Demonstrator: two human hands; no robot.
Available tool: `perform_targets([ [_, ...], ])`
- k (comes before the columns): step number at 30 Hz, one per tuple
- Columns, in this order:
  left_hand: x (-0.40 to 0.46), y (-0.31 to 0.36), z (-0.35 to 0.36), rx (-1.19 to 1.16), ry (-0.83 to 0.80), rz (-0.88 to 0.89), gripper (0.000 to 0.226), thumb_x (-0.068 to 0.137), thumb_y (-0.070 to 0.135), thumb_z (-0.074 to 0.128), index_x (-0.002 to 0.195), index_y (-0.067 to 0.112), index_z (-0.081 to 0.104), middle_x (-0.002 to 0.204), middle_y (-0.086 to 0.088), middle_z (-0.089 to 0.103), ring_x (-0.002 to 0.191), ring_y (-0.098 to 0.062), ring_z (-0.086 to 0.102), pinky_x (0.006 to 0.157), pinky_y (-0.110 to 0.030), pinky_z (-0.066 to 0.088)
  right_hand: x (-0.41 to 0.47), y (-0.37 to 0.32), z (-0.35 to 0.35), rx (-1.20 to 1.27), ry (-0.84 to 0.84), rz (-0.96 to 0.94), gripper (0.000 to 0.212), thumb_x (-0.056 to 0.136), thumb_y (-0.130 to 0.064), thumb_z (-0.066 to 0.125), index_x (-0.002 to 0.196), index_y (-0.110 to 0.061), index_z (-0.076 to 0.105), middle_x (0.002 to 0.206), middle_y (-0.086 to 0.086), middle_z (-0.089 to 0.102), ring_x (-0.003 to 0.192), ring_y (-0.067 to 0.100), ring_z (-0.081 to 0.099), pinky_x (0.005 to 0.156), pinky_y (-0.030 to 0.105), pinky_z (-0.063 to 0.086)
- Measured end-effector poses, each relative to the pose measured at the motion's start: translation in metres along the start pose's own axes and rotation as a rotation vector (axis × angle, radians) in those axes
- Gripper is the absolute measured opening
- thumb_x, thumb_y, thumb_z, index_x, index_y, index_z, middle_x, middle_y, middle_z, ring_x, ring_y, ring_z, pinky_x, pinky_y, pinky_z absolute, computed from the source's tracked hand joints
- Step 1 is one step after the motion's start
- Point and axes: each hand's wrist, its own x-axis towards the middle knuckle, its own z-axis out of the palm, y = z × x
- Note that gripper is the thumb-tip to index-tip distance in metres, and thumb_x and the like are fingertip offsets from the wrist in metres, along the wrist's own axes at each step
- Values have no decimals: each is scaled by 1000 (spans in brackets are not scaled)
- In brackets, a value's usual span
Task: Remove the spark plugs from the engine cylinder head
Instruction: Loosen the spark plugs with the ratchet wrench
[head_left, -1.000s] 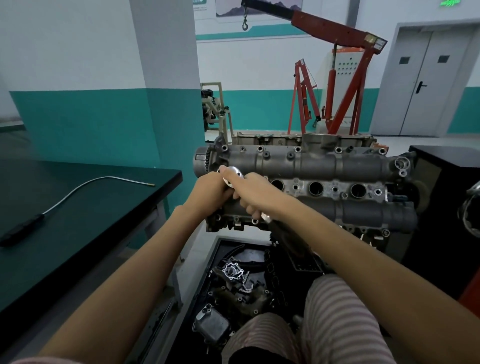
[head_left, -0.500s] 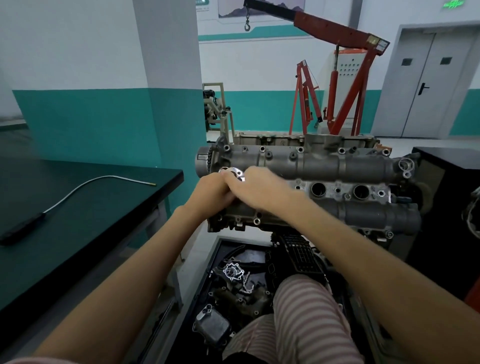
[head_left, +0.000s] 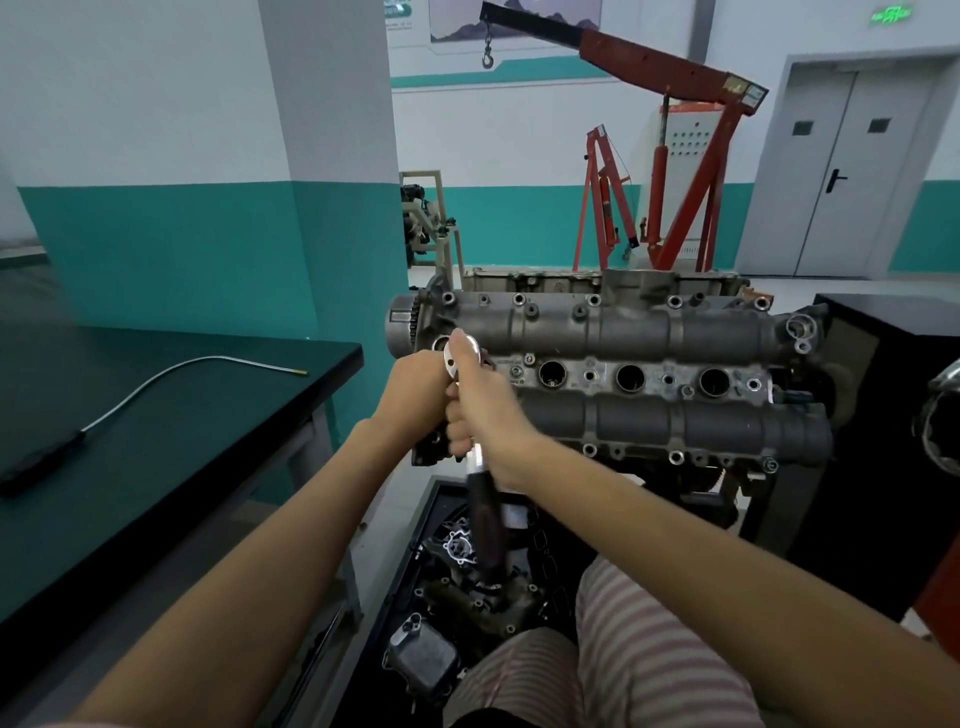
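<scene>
The grey engine cylinder head (head_left: 649, 332) lies across a stand in front of me. Three open spark plug wells (head_left: 630, 376) show in its middle row; my hands hide the leftmost well. A ratchet wrench (head_left: 460, 358) stands with its chrome head over that left well, its dark handle (head_left: 485, 525) pointing down toward me. My right hand (head_left: 488, 415) grips the wrench's shaft, thumb laid on the chrome head. My left hand (head_left: 415, 387) curls round the wrench just under the head. No spark plug is visible.
A dark green table (head_left: 156, 467) at my left carries a flexible pick-up tool (head_left: 182, 371). A black tray of loose engine parts (head_left: 447, 582) sits on the floor under the head. A black cabinet (head_left: 883, 395) stands right; a red engine crane (head_left: 675, 156) behind.
My right hand swung the ratchet handle out over the head and back, so it now points straight down toward me. My left hand stayed at the left well.
</scene>
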Motion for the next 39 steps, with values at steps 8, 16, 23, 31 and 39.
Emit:
perform_targets([
  [8,2,-3,-7,-233,34,117,12,87,18,58,92,8,63,86,-8,67,76,-24,60,55,-26,32,8,-52,-40,-1159,-92,-217,65,88,-66,24,63,-11,47,59,3,47,49,15,46,48,24,33],
  [16,-2,5,-8,-201,52,-24,12,82,4,56,70,6,59,69,-18,64,65,-32,57,51,-30,27,0,-28,-28,-685,-52,-159,49,94,-51,32,64,-13,44,54,0,42,44,13,40,46,23,33],
  [23,-2,4,-8,-156,16,41,22,86,10,51,67,17,43,59,3,47,57,-24,49,45,-23,20,-5,-24,-21,-905,28,-305,70,89,-67,17,70,-8,49,58,4,50,50,17,52,51,25,38],
  [31,-3,-5,-3,-212,66,23,23,85,8,54,62,5,52,68,-23,63,64,-37,59,50,-29,25,2,-29,-25,-1132,211,-450,61,89,-65,27,70,-12,51,66,1,50,58,16,48,54,25,37],
  [39,-6,0,-6,-239,66,60,26,81,14,48,57,15,38,54,-6,51,53,-24,45,47,-29,26,-4,-29,-23,-1050,81,-325,66,89,-66,24,66,-10,49,57,4,51,47,17,52,44,24,34],
])
